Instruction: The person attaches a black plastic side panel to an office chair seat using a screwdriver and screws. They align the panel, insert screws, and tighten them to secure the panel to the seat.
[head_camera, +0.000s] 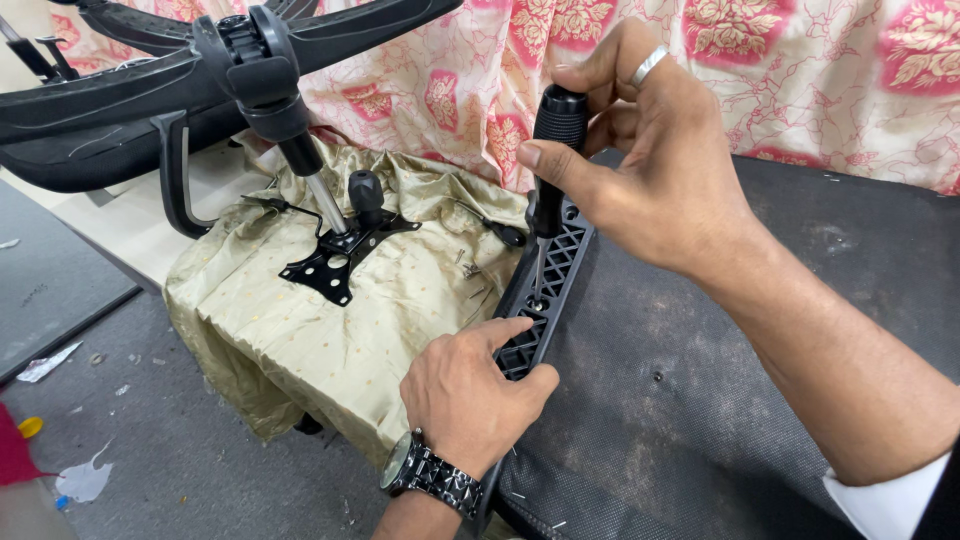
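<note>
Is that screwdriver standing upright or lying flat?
Upright. The right hand grips the screwdriver by its black handle on top, shaft pointing straight down into the black ribbed frame, which the left hand steadies.

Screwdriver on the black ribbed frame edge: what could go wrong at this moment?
The screwdriver stands nearly upright, held by the right hand only at its handle top; its tip could slip out. The left hand grips the ribbed frame just below the tip, so a slip might hit its fingers.
</note>
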